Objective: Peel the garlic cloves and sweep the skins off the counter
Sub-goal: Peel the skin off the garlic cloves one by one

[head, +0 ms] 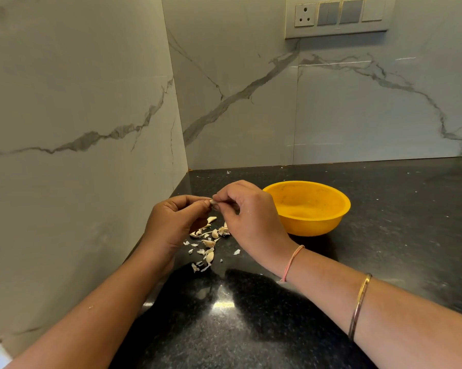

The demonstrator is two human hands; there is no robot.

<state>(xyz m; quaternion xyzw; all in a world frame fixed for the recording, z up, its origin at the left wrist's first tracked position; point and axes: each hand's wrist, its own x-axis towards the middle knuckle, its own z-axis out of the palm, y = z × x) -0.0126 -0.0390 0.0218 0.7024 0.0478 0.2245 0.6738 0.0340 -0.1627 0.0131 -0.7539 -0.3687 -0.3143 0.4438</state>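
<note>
A small pale garlic clove is held above the black counter, pinched between both hands. My left hand pinches it from the left with thumb and fingers. My right hand pinches it from the right with curled fingertips. Below the hands lies a loose heap of garlic cloves and papery skins, spread over the counter near the wall corner. Part of the heap is hidden behind my hands.
A yellow bowl stands on the counter just right of my right hand; its inside looks bare. Marble walls close the left side and the back. A switch panel sits high on the back wall. White specks dot the counter.
</note>
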